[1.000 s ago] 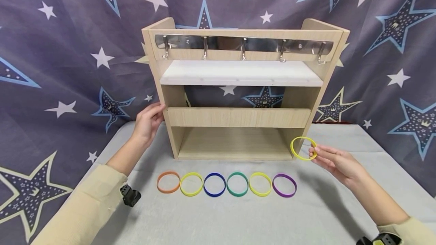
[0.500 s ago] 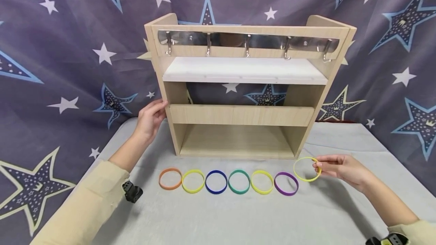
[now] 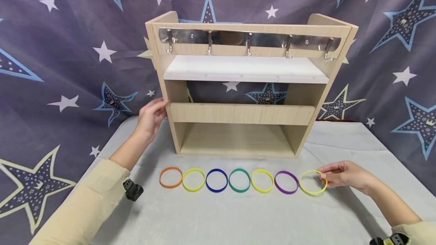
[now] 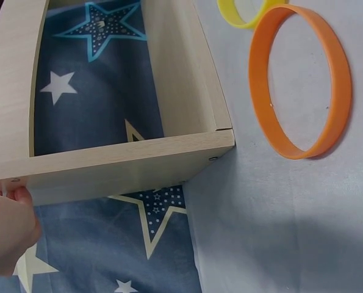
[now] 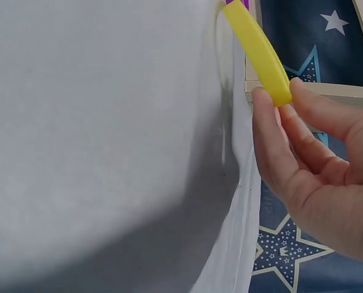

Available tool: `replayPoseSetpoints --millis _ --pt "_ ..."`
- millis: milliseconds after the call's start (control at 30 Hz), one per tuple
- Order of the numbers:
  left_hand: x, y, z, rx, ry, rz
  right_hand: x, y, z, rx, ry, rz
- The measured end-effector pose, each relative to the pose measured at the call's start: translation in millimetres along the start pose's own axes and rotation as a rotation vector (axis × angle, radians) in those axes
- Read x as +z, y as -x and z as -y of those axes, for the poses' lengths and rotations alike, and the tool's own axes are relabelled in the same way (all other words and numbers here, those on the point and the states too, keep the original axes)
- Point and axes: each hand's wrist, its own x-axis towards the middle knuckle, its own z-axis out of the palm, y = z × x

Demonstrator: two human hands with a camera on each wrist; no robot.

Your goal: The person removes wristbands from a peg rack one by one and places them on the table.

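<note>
My right hand (image 3: 348,177) pinches a thin yellow silicone wristband (image 5: 263,58) between thumb and fingertips, low over the table at the right end of a row of wristbands. Next to it lies a purple wristband (image 3: 286,182), followed leftward by a yellow one (image 3: 262,191), a green one (image 3: 239,190), a blue one (image 3: 216,190), another yellow one (image 3: 193,189) and an orange one (image 4: 341,91). With its fingertips, my left hand (image 3: 150,119) touches the outer left side of a wooden shelf unit (image 3: 242,113), near the front edge.
A metal rail with several hooks (image 3: 249,44) runs along the shelf unit's top front. Below it is a white shelf board (image 3: 245,69). Grey cloth covers the table (image 3: 221,218). A star-patterned curtain (image 3: 78,135) hangs behind.
My right hand has lowered the yellow wristband from beside the shelf unit's lower right corner to the row's right end. My left hand stays at the shelf unit. The head view has shifted slightly.
</note>
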Motion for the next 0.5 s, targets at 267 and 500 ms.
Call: replayPoseSetpoints --millis 267,500 --pt "-0.4 -0.1 0.1 -0.029 0.014 -0.008 7.8 3.0 9.6 0.126 0.197 -0.118" --pt "-1.7 0.3 -3.9 -0.005 0.023 0.007 3.9 4.8 27.6 0.13 0.287 -0.198"
